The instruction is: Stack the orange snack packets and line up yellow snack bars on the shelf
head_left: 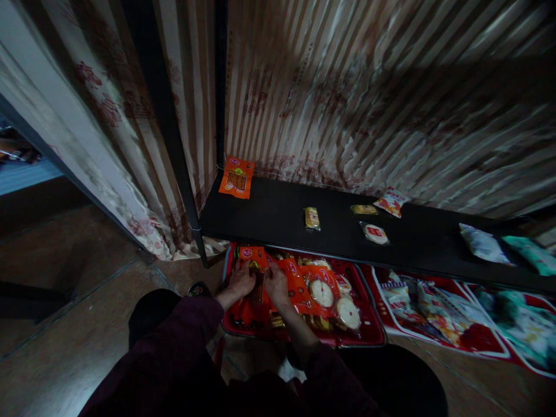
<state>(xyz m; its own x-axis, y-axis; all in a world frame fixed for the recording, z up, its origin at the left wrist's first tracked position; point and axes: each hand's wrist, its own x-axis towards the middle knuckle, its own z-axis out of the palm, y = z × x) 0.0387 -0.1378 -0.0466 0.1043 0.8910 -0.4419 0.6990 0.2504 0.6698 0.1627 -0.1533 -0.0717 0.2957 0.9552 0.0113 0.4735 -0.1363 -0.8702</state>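
Orange and shiny, a flat snack packet (pixel 258 288) lies near the back left corner of the red basket (pixel 367 307), right between the 2 hands. Its long side runs from the basket's back edge toward its front edge. The left hand (pixel 243 281) is on its left and the right hand (pixel 277 284) on its right, so neither is clearly nearer. The fingers are bent around its sides; it is too dim to tell if they pinch it. Round white packs (pixel 321 293) lie toward the basket's right edge. A black shelf (pixel 278 202) sits past the back edge, with striped curtains (pixel 269 87) behind and brown floor tiles (pixel 108 324) below.
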